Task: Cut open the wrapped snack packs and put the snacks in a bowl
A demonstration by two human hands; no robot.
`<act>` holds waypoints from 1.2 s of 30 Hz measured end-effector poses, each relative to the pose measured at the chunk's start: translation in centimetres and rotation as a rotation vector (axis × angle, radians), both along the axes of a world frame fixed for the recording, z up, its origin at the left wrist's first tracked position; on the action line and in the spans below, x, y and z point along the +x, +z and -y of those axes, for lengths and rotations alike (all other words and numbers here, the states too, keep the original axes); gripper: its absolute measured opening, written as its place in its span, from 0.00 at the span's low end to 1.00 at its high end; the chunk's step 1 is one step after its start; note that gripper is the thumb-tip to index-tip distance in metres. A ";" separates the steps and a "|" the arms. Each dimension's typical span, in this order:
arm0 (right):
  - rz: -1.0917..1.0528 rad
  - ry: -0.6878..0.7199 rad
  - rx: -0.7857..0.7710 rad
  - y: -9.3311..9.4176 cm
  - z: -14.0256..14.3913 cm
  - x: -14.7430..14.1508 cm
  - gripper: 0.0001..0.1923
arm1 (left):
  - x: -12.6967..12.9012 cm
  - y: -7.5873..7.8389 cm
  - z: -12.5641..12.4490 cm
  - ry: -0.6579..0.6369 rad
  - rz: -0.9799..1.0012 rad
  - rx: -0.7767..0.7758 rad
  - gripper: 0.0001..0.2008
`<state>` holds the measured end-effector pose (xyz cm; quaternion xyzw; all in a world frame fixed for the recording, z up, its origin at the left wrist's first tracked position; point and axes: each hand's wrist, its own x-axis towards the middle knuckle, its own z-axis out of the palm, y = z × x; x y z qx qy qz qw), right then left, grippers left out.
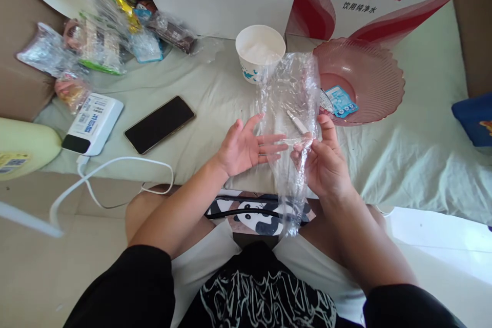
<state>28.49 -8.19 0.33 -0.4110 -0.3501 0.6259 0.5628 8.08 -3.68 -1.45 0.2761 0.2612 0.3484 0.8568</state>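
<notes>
A clear, crinkled plastic bag [292, 82] hangs in front of me, its lower end trailing down over my lap. My right hand [326, 164] pinches the bag at its right side between thumb and fingers. My left hand [249, 148] is spread, its fingertips reaching to the bag's left side, partly behind or against the film. Through the clear plastic a small nail clipper-like metal tool [297, 122] shows; whether it lies in the bag or behind it I cannot tell. Just beyond the bag stands a white paper cup [249, 56] with white contents.
A pink ribbed bowl [378, 82] holds a blue packet [341, 101]. On the left lie a phone [159, 124], a white power bank [98, 118] with a cable, and several wrapped snacks [102, 43]. Behind stands a red-and-white carton [369, 0]. A blue object [472, 118] is at far right.
</notes>
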 end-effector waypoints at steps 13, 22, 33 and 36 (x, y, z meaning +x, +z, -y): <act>0.143 -0.244 0.061 -0.2 -0.3 -0.1 0.09 | -2.0 1.6 -0.6 0.261 -0.440 0.501 0.31; 0.772 -0.066 0.336 0.9 0.7 1.6 0.14 | -3.4 3.7 -0.1 0.204 -0.709 0.791 0.14; 1.195 -0.292 0.645 0.3 0.2 1.6 0.04 | -3.6 3.2 -1.2 0.369 -1.050 1.309 0.06; 1.088 -0.161 0.619 0.7 0.4 1.9 0.05 | -3.6 3.6 -0.9 0.371 -0.986 1.292 0.04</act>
